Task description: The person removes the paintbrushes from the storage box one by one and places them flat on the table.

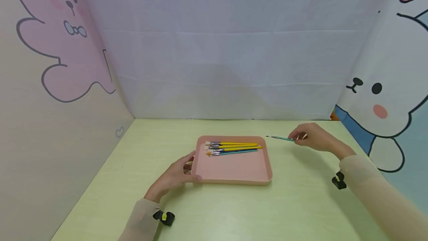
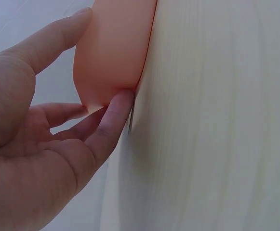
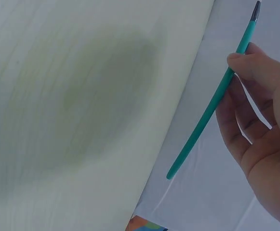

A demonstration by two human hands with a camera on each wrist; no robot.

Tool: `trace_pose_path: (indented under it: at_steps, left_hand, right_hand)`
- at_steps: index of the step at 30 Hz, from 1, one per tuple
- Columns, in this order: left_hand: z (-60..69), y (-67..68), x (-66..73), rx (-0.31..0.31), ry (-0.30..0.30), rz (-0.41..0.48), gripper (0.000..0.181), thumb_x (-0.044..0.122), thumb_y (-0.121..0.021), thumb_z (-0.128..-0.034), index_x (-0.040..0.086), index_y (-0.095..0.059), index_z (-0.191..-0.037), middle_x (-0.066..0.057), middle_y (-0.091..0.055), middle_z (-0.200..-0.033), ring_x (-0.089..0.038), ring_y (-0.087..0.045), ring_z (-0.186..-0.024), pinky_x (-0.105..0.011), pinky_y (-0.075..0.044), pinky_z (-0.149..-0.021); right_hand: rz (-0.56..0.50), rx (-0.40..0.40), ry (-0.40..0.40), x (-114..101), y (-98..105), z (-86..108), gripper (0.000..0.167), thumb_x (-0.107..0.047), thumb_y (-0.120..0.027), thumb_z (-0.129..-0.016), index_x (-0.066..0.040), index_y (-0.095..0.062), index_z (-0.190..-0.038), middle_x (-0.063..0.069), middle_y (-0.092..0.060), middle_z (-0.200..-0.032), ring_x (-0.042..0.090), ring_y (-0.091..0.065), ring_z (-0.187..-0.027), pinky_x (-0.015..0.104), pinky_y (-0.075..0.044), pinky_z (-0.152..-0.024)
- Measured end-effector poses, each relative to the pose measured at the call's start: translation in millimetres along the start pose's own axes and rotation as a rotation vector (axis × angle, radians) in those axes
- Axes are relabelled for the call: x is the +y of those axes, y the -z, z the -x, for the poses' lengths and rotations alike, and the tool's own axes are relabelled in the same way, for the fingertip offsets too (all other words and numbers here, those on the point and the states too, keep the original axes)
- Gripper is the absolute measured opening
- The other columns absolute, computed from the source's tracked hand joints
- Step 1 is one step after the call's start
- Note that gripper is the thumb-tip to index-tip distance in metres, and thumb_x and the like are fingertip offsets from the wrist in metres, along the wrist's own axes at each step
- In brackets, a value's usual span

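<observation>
A pink tray (image 1: 230, 170) lies on the table, holding several brushes (image 1: 234, 148) with yellow, teal and dark handles, side by side near its far edge. My left hand (image 1: 175, 174) grips the tray's left side, thumb on the near rim; in the left wrist view the fingers of this hand (image 2: 67, 120) touch the end of the tray (image 2: 111, 53). Right of the tray, my right hand (image 1: 312, 137) pinches a teal brush (image 1: 281, 138) above the table, its tip pointing left. The right wrist view shows the brush (image 3: 207, 113) between thumb and fingers of the hand (image 3: 265, 115).
The pale wooden table (image 1: 234, 211) runs back to a white cloth wall (image 1: 227, 55). Side panels with cartoon animals stand at left and right. A black device is strapped at each wrist.
</observation>
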State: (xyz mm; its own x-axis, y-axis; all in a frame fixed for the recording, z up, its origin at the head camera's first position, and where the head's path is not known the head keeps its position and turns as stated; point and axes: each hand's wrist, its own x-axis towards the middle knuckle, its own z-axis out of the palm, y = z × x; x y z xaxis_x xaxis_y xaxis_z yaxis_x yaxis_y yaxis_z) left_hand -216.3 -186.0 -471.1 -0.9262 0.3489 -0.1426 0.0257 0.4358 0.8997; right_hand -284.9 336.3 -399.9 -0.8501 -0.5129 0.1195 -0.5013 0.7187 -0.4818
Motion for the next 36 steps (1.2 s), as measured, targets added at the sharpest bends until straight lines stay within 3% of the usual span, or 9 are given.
trace_pose_path:
  at_steps: [11, 23, 36]
  left_hand:
    - [-1.9, -0.6, 0.1, -0.006, -0.012, 0.011, 0.104, 0.029, -0.092, -0.0859, 0.019, -0.031, -0.169, -0.01, -0.058, -0.15, -0.031, -0.059, -0.132, -0.055, -0.05, -0.107]
    - [-1.7, -0.4, -0.9, -0.001, -0.004, 0.01, 0.104, 0.031, -0.092, -0.0856, 0.021, -0.031, -0.169, -0.008, -0.057, -0.151, -0.03, -0.058, -0.132, -0.055, -0.05, -0.107]
    - [-0.8, -0.7, -0.6, -0.003, -0.001, 0.005, 0.105, 0.031, -0.092, -0.0857, 0.02, -0.03, -0.169, -0.009, -0.056, -0.152, -0.031, -0.058, -0.132, -0.055, -0.051, -0.107]
  right_hand:
    - [0.009, -0.029, -0.068, 25.4, -7.2, 7.2, 0.022, 0.005, -0.076, -0.093, -0.009, -0.081, -0.11, 0.002, -0.075, -0.104, 0.015, -0.069, -0.089, 0.025, -0.06, -0.077]
    - [-0.002, -0.026, -0.024, 41.1, -20.5, 7.0, 0.021, 0.004, -0.079, -0.092, -0.009, -0.081, -0.107, 0.002, -0.075, -0.103, 0.015, -0.069, -0.088, 0.028, -0.06, -0.078]
    - [0.037, -0.02, 0.002, 41.0, -27.6, 6.8, 0.018, 0.005, -0.08, -0.09, -0.007, -0.082, -0.102, 0.002, -0.075, -0.097, 0.013, -0.067, -0.083, 0.027, -0.056, -0.071]
